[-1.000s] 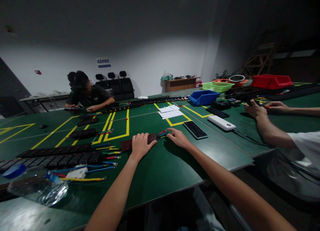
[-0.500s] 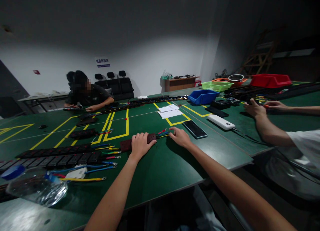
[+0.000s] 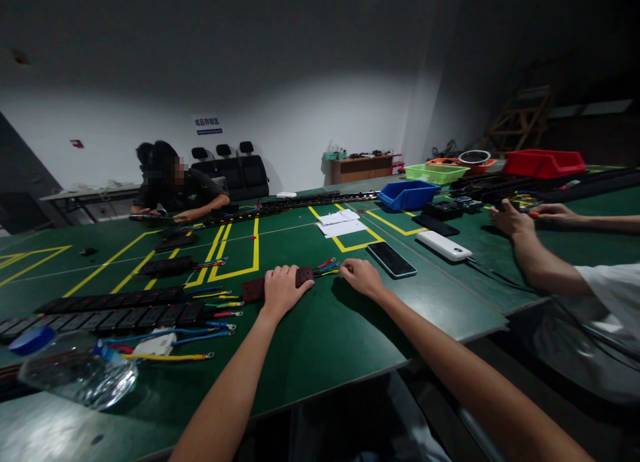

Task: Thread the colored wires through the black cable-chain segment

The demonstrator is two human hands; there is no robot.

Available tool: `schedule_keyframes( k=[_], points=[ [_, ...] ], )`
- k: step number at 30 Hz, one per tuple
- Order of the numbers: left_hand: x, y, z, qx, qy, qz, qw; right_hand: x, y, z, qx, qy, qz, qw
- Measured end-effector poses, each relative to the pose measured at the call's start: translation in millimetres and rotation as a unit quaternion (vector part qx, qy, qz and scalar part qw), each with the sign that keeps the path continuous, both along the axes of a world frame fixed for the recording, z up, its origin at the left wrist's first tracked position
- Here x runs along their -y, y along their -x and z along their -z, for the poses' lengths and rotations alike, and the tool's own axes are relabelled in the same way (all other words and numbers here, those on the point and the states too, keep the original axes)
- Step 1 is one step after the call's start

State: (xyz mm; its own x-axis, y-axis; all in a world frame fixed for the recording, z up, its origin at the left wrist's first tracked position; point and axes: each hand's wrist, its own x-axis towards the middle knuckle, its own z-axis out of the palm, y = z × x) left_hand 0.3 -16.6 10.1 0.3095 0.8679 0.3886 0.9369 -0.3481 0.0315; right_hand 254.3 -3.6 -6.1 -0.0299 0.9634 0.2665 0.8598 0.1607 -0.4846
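My left hand (image 3: 283, 290) is wrapped over the middle of a dark red socket block (image 3: 253, 289) lying on the green table. Red, blue, green and yellow wires (image 3: 326, 270) come out of the block's right end. At their tips my right hand (image 3: 361, 277) is closed, thumb and fingers pinched on a wire end. Which wire it is cannot be made out. Left of my left hand lie long black strips of similar blocks (image 3: 145, 319), with coloured wires ending in ring terminals.
A phone (image 3: 391, 259), a white power bank (image 3: 443, 246) and paper sheets (image 3: 343, 222) lie beyond my right hand. A large plastic bottle (image 3: 80, 375) lies front left. A blue bin (image 3: 407, 195) stands farther back. Co-workers sit across (image 3: 183, 189) and at right (image 3: 520, 222).
The fingers of my right hand have curled in and closed at the wire ends. My left hand stays on the block. The whole view has shifted slightly.
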Motion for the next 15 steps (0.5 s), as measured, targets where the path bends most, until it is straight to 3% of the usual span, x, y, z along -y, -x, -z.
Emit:
schedule_keyframes(
  k=[4, 11, 15],
  points=[
    [-0.5, -0.4, 0.4, -0.007, -0.005, -0.007, 1.000, 0.0, -1.3, 0.1, -0.008, 0.001, 0.027, 1.000],
    [-0.9, -0.3, 0.2, 0.006, 0.006, 0.001, 1.000, -4.1, -6.0, 2.4, -0.056, -0.021, -0.032, 0.998],
    [-0.4, -0.2, -0.2, 0.006, 0.008, -0.002, 1.000, -5.2, -5.5, 4.6, -0.033, -0.013, 0.000, 0.999]
  ],
)
